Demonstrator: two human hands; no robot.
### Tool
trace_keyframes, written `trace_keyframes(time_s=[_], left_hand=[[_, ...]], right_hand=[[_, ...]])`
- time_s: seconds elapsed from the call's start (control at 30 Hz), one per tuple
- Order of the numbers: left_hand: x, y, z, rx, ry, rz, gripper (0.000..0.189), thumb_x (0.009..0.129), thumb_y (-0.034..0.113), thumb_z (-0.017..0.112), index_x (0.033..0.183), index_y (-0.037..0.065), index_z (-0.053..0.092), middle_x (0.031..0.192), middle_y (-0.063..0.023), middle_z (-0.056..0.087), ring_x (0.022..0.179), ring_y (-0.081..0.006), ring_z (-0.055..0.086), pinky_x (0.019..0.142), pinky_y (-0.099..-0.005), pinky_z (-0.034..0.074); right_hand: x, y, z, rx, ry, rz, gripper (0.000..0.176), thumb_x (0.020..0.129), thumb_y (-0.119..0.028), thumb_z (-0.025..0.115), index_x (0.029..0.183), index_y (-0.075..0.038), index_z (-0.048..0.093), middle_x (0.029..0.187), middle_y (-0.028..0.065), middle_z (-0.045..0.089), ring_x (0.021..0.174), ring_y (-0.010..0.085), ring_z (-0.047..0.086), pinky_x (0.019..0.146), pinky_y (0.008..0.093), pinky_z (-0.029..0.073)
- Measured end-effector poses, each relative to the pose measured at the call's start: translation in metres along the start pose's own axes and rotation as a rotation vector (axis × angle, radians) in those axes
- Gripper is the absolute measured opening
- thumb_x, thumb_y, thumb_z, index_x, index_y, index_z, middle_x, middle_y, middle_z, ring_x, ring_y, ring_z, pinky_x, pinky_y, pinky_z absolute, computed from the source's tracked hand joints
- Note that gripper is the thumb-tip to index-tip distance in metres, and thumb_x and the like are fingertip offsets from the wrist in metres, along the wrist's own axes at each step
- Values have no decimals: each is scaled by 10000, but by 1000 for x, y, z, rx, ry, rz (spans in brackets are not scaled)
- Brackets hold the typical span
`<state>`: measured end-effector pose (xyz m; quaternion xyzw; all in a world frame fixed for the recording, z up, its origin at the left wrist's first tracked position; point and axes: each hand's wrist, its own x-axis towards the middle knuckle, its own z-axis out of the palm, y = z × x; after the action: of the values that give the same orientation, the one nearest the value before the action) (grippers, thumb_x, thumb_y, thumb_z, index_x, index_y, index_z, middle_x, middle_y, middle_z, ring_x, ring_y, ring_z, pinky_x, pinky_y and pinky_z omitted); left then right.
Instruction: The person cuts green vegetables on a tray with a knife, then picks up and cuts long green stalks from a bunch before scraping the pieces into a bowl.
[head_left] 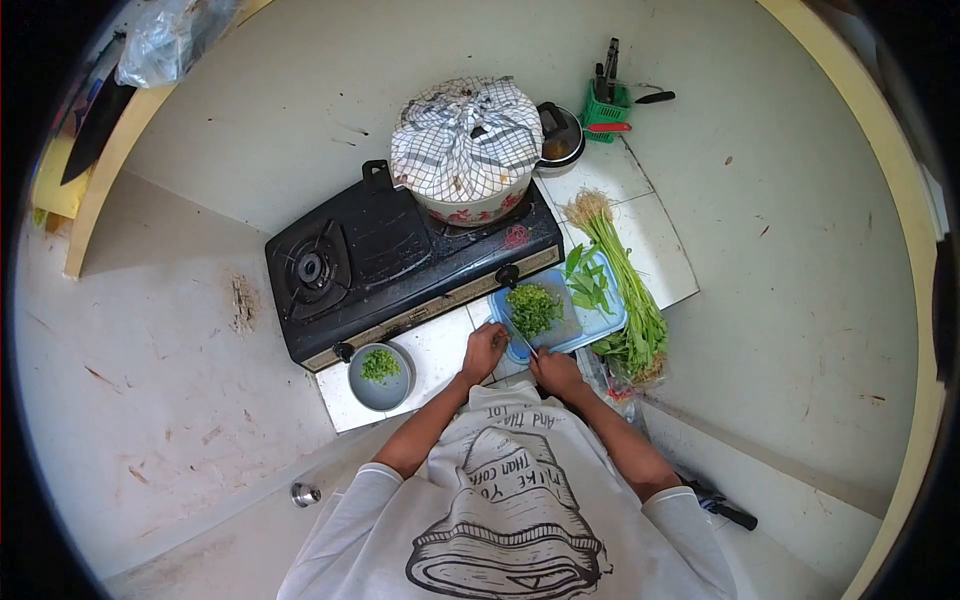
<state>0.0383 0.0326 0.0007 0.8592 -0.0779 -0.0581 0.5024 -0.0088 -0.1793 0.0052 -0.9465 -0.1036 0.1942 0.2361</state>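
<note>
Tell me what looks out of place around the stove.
A checked cloth covers the pot on the stove in place of a lid. A brown crumbly patch marks the surface left of the stove, and a small metal piece lies alone farther down.

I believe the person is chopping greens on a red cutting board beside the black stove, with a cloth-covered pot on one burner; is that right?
Not quite: the head view shows the cutting board is blue, not red. The rest holds: the left hand and right hand are at the greens on it, beside the black stove, with the cloth-covered pot on one burner.
</note>
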Motion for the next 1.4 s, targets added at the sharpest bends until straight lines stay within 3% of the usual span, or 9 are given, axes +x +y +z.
trace_keyframes(time_s=[0.4,0.6,0.8,1.0,1.3,1.4], left_hand=[[-6,-3,2,-2,37,17,95,847,13,734,941,2,740,902,-176,664,826,-333,677,747,-408,549],[-13,-3,4,118,54,108,101,881,40,690,973,13,724,902,-181,657,883,-375,651,812,-453,529],[-11,6,2,188,49,17,89,895,45,674,978,23,699,923,-170,681,934,-373,644,845,-471,511],[-7,3,3,92,64,-3,32,893,58,691,900,31,707,898,-158,684,906,-362,648,847,-453,509],[-8,8,4,46,54,-49,42,880,33,688,899,34,725,891,-155,678,910,-355,656,860,-438,516],[-11,7,6,103,94,53,62,878,25,685,922,35,727,907,-161,677,898,-359,659,848,-442,522]], right_hand=[[-6,-6,-4,-75,-56,-55,367,1024,-314,519,1012,44,603,737,258,704,710,447,724,672,547,594],[12,-10,7,-63,-13,-46,406,1007,-328,546,1004,73,609,704,239,703,655,428,717,635,538,591],[1,1,5,-55,-10,-49,423,1023,-362,524,1046,55,595,724,267,696,688,463,712,664,572,581],[-7,-2,-6,-37,-8,-40,419,1030,-358,515,1044,52,604,739,271,703,680,464,714,666,566,587],[-6,-9,-4,-82,-29,-36,387,1031,-349,523,1013,30,601,756,261,713,719,449,727,678,564,589],[2,-7,3,-42,-13,-45,372,1024,-334,528,1010,31,600,758,253,718,717,441,730,677,557,594]])
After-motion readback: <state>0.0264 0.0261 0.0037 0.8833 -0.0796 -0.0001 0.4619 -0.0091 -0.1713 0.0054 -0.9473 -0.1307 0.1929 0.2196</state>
